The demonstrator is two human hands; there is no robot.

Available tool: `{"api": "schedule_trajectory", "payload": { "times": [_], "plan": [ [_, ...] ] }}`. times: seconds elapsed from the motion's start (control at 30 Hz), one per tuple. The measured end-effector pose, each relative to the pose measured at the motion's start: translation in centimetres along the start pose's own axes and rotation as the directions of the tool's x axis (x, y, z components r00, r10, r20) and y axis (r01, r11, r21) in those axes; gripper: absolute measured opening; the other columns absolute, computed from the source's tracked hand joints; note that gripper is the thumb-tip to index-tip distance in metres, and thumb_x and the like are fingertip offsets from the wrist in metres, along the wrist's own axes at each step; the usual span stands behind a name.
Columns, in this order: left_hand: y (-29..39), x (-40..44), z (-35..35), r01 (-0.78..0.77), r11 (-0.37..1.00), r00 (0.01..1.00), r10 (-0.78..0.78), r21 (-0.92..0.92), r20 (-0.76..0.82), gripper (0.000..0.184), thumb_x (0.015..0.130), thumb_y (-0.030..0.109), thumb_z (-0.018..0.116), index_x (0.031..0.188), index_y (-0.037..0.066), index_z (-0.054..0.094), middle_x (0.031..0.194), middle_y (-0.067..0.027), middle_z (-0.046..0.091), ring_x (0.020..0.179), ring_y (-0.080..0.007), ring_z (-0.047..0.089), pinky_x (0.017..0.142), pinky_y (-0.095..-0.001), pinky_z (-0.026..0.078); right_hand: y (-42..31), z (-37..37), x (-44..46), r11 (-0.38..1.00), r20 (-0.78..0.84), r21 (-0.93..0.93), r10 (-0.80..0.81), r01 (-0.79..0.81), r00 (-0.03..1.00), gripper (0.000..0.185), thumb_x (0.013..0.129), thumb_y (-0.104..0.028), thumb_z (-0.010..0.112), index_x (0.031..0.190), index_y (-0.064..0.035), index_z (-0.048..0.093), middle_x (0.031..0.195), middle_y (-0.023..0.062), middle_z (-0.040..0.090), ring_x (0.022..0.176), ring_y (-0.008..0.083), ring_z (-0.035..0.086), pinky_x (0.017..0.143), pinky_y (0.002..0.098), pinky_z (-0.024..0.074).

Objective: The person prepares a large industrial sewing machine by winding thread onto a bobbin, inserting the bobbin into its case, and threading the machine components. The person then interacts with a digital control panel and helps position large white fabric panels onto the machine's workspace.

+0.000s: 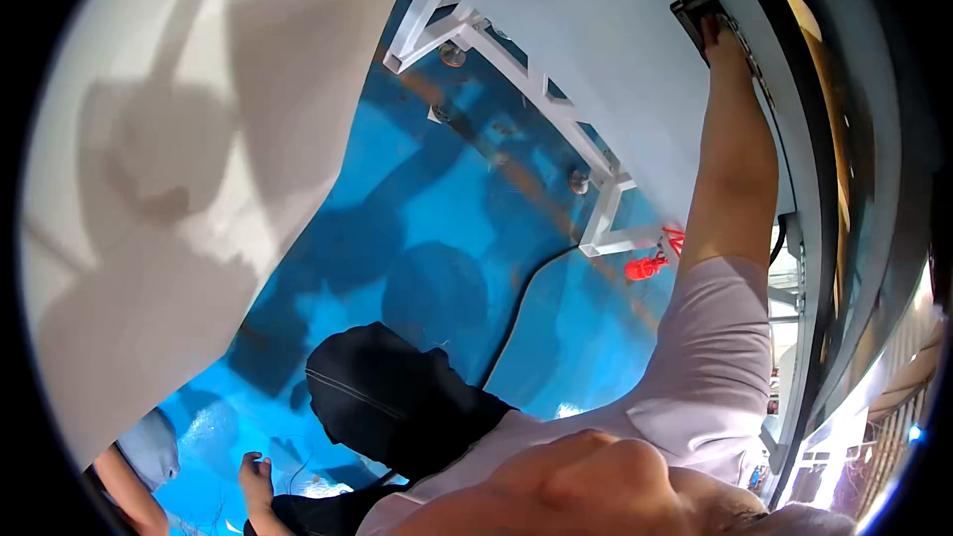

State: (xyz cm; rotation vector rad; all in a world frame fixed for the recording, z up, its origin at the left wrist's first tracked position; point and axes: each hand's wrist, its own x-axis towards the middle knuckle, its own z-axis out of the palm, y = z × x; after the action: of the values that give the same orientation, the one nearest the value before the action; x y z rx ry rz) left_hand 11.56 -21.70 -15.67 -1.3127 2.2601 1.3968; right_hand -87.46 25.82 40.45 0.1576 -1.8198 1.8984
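One bare hand, the right one [723,37], is way up at the end of a straight arm, with its fingers at a small black box [691,16] set into the edge of a big gray panel [586,10]. The box is near the top, close to the dark rim on the right side. The fingers look like they touch it or poke inside, but they are too small and dark for me to tell if they grip, press or just rest there. So getting a hand to the box looks done. Nothing looks taken out or put in, and the inside of the box is too dark to see, so I can't say how much is left. The left hand [256,481], as far as I can tell whose it is, hangs low by some dark cloth, well apart from the box. Its fingers bend a little, and I see nothing in them, so it does not seem to be helping. Under the panel, a white metal frame [625,241] stands on the blue floor [586,357]. A red thing [645,267] hangs near the frame's corner, and a black cord [520,308] runs along the floor. Someone else's bare arm [134,496] shows at the bottom left, under a pale wall [288,89] with big shadows.
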Motion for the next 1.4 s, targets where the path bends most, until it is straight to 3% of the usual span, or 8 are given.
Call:
{"api": "schedule_trajectory", "payload": {
  "times": [0.13,0.4,0.67,0.8,1.03,1.13,1.2,1.4],
  "plan": [
    [5.7,-0.9,-1.3,0.039,0.994,0.999,-0.041,0.105,0.021,0.026,0.085,0.013,0.07,0.102,-0.003,0.06,0.062,-0.0117,0.057,0.056,-0.0219,0.051,0.054,-0.0389,0.041,1.4,-0.3,1.9,0.989,-0.054,-0.15,-0.026,0.018,0.998,0.051,0.104,-0.034,0.038,0.135,0.0056,0.05,0.141,0.0214,0.05,0.13,0.0375,0.048,0.109,0.0445,0.0449],
    [10.0,-0.4,-1.0,0.041,0.998,0.999,-0.041,0.052,0.005,0.023,0.085,0.01,0.07,0.102,-0.001,0.06,0.067,-0.0124,0.063,0.059,-0.0216,0.056,0.057,-0.0371,0.044,1.9,1.0,2.8,0.957,-0.187,-0.289,-0.088,0.03,0.979,0.051,0.103,-0.033,0.038,0.134,0.0054,0.051,0.14,0.0217,0.051,0.129,0.0378,0.049,0.108,0.0446,0.0451],
    [4.0,1.5,1.6,0.107,0.994,0.993,-0.109,0.036,0.051,0.026,0.083,0.011,0.072,0.104,-0.002,0.061,0.067,-0.0126,0.063,0.061,-0.0218,0.059,0.059,-0.0368,0.047,2.6,1.9,3.6,0.942,-0.234,-0.336,-0.101,0.017,0.967,0.051,0.103,-0.033,0.039,0.133,0.0053,0.052,0.139,0.022,0.051,0.128,0.0381,0.05,0.107,0.0447,0.0453],
    [9.2,0.7,0.6,0.154,0.981,0.985,-0.161,0.115,0.06,0.026,0.083,0.011,0.072,0.103,-0.001,0.062,0.066,-0.0112,0.063,0.06,-0.0211,0.059,0.06,-0.0365,0.047,2.8,2.6,4.0,0.937,-0.242,-0.348,-0.104,0.014,0.965,0.05,0.102,-0.033,0.039,0.133,0.0052,0.052,0.138,0.0222,0.052,0.128,0.0383,0.05,0.107,0.0448,0.0454],
    [5.0,2.3,3.3,0.119,0.987,0.991,-0.124,0.109,0.044,0.026,0.082,0.013,0.074,0.102,0.0,0.063,0.065,-0.0105,0.063,0.059,-0.0213,0.059,0.061,-0.0359,0.048,3.4,3.0,4.7,0.925,-0.25,-0.38,-0.113,0.01,0.962,0.05,0.101,-0.032,0.039,0.132,0.005,0.053,0.137,0.0225,0.053,0.127,0.0385,0.051,0.106,0.0449,0.0455],
    [3.8,2.9,3.3,0.259,0.962,0.964,-0.251,-0.089,0.084,0.026,0.082,0.013,0.074,0.102,0.0,0.063,0.065,-0.0107,0.063,0.06,-0.0227,0.061,0.061,-0.0364,0.049,3.8,3.1,4.8,0.918,-0.253,-0.397,-0.115,0.005,0.961,0.05,0.101,-0.032,0.04,0.132,0.0049,0.053,0.136,0.0226,0.053,0.126,0.0387,0.051,0.106,0.045,0.0456],
    [10.2,1.6,1.6,0.106,0.989,0.989,-0.115,0.105,0.088,0.025,0.083,0.014,0.074,0.101,0.0,0.063,0.065,-0.0113,0.064,0.061,-0.0238,0.062,0.062,-0.0372,0.05,3.6,3.0,5.1,0.915,-0.259,-0.403,-0.118,0.004,0.959,0.05,0.101,-0.032,0.04,0.131,0.0049,0.054,0.136,0.0226,0.053,0.126,0.0387,0.051,0.106,0.045,0.0456],
    [9.1,1.9,2.5,0.084,0.984,0.994,-0.094,0.157,0.056,0.026,0.082,0.014,0.073,0.101,0.0,0.064,0.067,-0.0124,0.065,0.063,-0.0249,0.064,0.063,-0.0375,0.051,3.5,3.2,4.9,0.906,-0.266,-0.423,-0.117,-0.007,0.957,0.05,0.1,-0.032,0.04,0.131,0.0048,0.054,0.135,0.0229,0.054,0.125,0.039,0.052,0.105,0.0451,0.0457]
  ]
}}
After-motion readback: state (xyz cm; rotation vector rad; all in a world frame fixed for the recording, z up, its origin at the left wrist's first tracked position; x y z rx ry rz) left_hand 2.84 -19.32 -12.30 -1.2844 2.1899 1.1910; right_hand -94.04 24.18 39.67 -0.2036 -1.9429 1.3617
